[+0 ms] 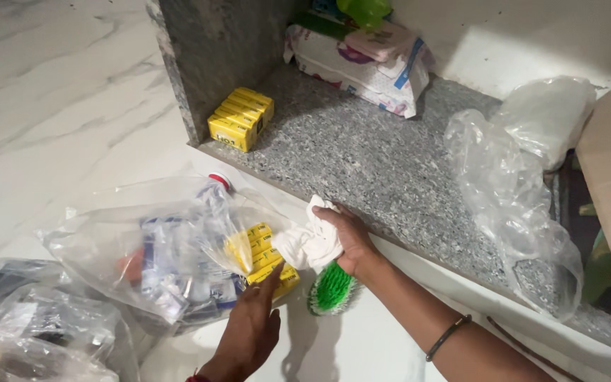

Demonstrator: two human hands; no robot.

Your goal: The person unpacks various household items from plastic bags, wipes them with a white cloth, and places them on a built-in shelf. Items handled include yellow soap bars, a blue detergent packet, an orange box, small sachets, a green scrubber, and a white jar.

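Down at the granite shelf [390,177] edge, the right hand [348,240] is gripping a white cloth [312,244]; the left hand [252,325], fingers loosely spread, is touching yellow boxes [266,258] (bagged), a green brush [332,288] lying between, clear plastic bags [518,184] crowding the shelf's right.

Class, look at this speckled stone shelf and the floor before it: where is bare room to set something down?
Bare: the stone shelf between the yellow boxes and the clear bags; the marble floor upper left. Crowded: the floor near both hands, under the filled plastic bags.
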